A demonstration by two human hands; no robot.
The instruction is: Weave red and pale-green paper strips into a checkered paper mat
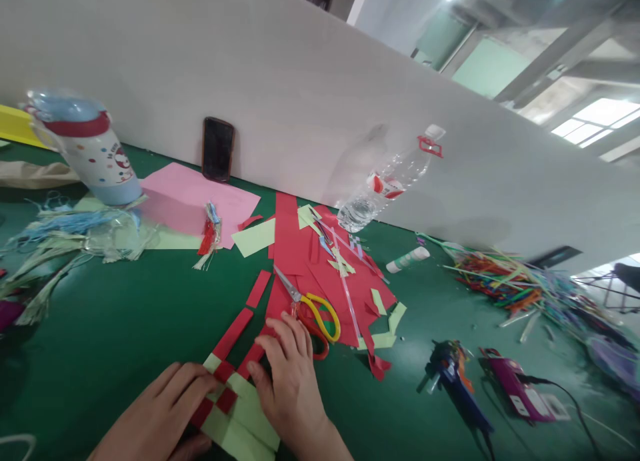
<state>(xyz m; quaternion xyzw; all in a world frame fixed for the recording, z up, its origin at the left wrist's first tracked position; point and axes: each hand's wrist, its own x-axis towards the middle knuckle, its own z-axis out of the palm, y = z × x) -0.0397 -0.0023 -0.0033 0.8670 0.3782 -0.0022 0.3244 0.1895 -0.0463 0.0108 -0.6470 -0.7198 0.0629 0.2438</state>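
Note:
A woven paper piece of light green and red strips lies on the green table at the bottom. My left hand grips its left edge, fingers together on top and thumb partly hidden. My right hand rests at its right side, fingers bent and apart, thumb near a red paper strip. A longer red strip runs up from the weave, and a short red strip lies beyond it. Just past my right fingertips are scissors with yellow and red-orange handles, lying partly on red paper.
Several paper scraps, a glue stick and a clear bottle lie ahead. At right are a blue glue gun, a purple device and colourful sticks. At left stand a flask and a phone by tassels.

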